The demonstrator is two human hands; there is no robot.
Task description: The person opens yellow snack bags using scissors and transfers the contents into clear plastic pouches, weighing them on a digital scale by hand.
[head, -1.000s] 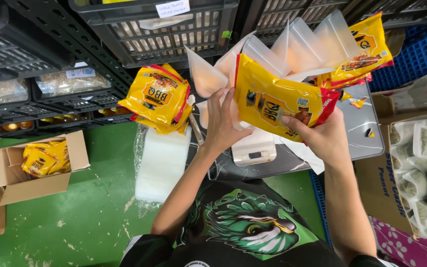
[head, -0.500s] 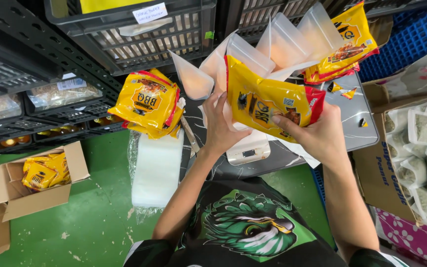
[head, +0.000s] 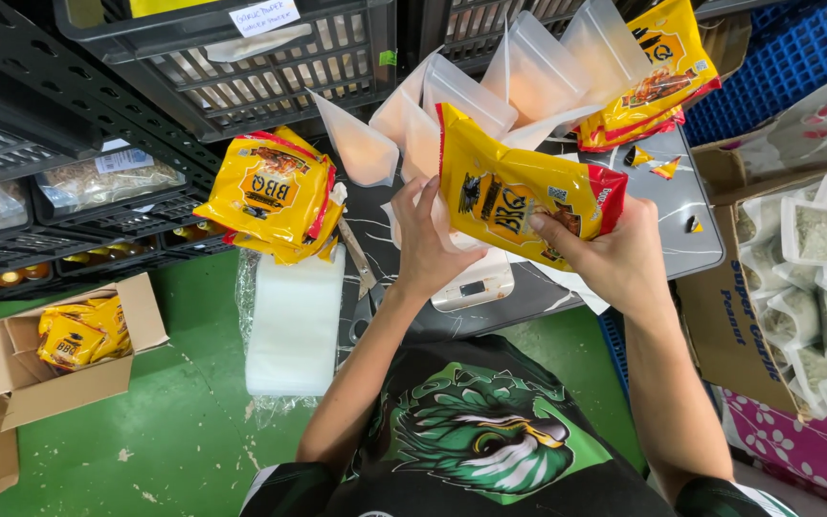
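Both hands up in front of the chest, sharing one yellow snack packet (head: 519, 196) over the small white scale (head: 471, 282). Left hand (head: 428, 244) behind the packet's near-left end, fingers curled round the edge, mostly hidden by the foil. Right hand (head: 614, 254) clamped on the red-trimmed right end, thumb laid flat across the printed face. Held high and tipped like that, probably to keep the contents settled toward one end while the other end gets worked. Long axis running left to right, sloping slightly downward toward the right; printed face turned up toward the camera, top-left corner poking up toward the clear pouches (head: 490, 91) standing open on the grey tabletop (head: 653, 230). Pouches propped mouths-up, ready to receive, by the look of it. Stack of matching yellow packets (head: 275, 196) piled at the table's left edge, within easy reach. More of them down in the cardboard box (head: 21, 359) on the green floor (head: 174, 421).
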